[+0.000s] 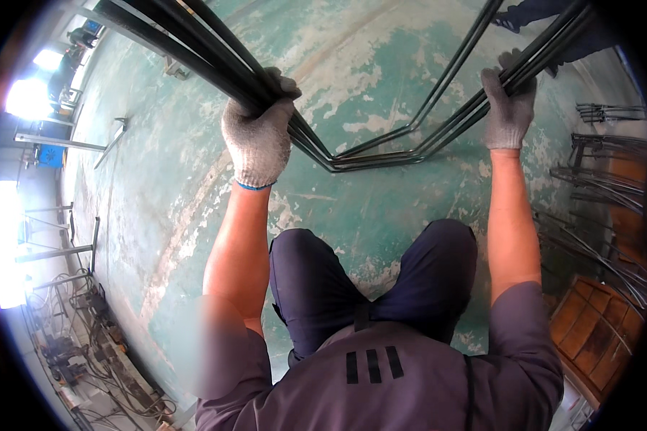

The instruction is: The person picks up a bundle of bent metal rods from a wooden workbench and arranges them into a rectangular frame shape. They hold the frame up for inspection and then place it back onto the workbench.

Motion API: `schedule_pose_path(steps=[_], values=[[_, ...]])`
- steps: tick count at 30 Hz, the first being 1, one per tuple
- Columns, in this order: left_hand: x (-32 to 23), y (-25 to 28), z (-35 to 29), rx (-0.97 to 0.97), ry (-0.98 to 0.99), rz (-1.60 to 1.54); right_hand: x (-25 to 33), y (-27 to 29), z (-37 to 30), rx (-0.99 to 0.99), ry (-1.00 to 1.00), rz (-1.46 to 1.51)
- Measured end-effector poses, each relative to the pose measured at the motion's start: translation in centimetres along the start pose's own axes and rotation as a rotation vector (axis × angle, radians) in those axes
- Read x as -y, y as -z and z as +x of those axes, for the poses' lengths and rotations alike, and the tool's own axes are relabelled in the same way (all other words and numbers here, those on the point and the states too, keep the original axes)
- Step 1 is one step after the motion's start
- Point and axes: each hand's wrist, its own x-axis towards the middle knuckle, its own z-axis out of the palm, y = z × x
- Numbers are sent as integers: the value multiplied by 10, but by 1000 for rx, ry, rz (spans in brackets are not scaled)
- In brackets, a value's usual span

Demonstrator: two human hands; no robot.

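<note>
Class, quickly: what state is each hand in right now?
Left hand: closed, holding a bundle of dark bent rods.
Right hand: closed, holding the bundle's other side.

1. This looks like a metal workshop: the wide green floor [172, 136] has scuffed, flaking paint.
2. Bent black tubes [216, 79] are gathered in a bundle, and more long metal rods [600, 177] lie along the right side.
3. A tangle of cables and machine parts [86, 359] crowds the left edge, near bright windows [6, 244].
4. Knitted work gloves [259, 144] are worn, as suits manual work.
</note>
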Motion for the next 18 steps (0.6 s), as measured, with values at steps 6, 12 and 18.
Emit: schedule_pose_path(steps=[6,12,18], values=[[-11,-4,4,20,30,45,-6,1,36,444,-245,443],[-5,3,16,55,34,-7,-17,-8,56,358,-151,315],[-9,9,15,145,83,-113,-15,-13,74,502,-153,570]])
